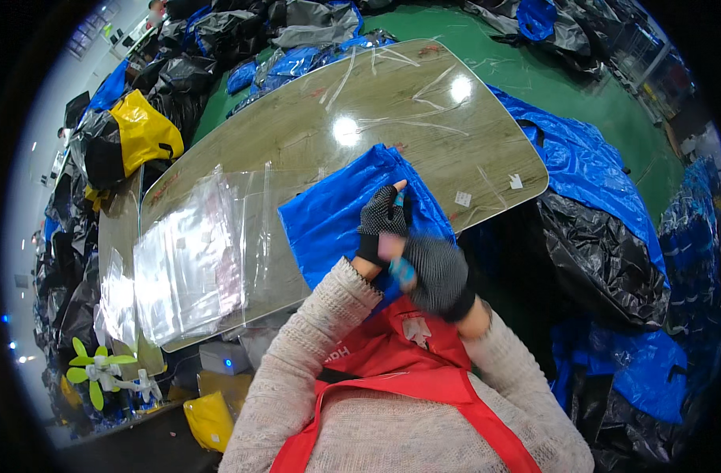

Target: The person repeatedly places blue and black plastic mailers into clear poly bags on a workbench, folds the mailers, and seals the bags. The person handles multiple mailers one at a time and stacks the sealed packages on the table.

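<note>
A folded blue bag (329, 213) of glossy coated fabric lies over the near edge of the table, close to my body. My left hand (382, 214), in a dark dotted fingerless glove, rests on it with curled fingers that seem to grip the fabric near a dark strip. Across my left wrist comes my right hand (435, 276), gloved the same way and smeared by motion. Its fingers cannot be made out. Light-blue wrapping shows on fingers of both hands.
Clear plastic bags (191, 260) lie stacked on the left of the wood-patterned table (297, 126). A blue and black pile (597, 236) stands at the right. Black and yellow bags (143, 134) are heaped at the left. A small green-bladed fan (100, 370) is at the near left.
</note>
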The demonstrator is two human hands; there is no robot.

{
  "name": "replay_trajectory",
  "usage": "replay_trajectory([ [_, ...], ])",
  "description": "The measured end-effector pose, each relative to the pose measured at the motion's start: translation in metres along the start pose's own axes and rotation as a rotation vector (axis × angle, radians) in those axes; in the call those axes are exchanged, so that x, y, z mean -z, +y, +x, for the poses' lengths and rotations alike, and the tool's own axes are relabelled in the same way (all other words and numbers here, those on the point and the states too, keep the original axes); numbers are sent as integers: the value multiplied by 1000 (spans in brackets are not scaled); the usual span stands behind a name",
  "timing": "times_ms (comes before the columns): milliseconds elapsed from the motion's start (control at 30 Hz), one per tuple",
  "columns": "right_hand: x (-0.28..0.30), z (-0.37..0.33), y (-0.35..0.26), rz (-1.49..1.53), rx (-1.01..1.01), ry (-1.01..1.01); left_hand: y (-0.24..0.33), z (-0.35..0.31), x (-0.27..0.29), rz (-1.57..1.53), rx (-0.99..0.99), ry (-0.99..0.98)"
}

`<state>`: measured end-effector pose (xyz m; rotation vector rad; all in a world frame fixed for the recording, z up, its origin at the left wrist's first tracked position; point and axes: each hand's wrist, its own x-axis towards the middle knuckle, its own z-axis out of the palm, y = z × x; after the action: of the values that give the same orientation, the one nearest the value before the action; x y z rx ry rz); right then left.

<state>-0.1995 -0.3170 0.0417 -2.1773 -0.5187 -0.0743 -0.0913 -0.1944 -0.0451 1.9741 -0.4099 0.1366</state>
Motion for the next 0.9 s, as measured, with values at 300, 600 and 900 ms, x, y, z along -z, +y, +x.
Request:
replay_trajectory([
  [300,-48,14,84,-555,136,149,-16,-26,126,862,-231,-267],
  [600,-34,4,85,-528,183,28,-13,38,101,742,-579,-291],
  [900,35,-36,104,-608,385,31,-33,49,102,-28,-17,-873],
])
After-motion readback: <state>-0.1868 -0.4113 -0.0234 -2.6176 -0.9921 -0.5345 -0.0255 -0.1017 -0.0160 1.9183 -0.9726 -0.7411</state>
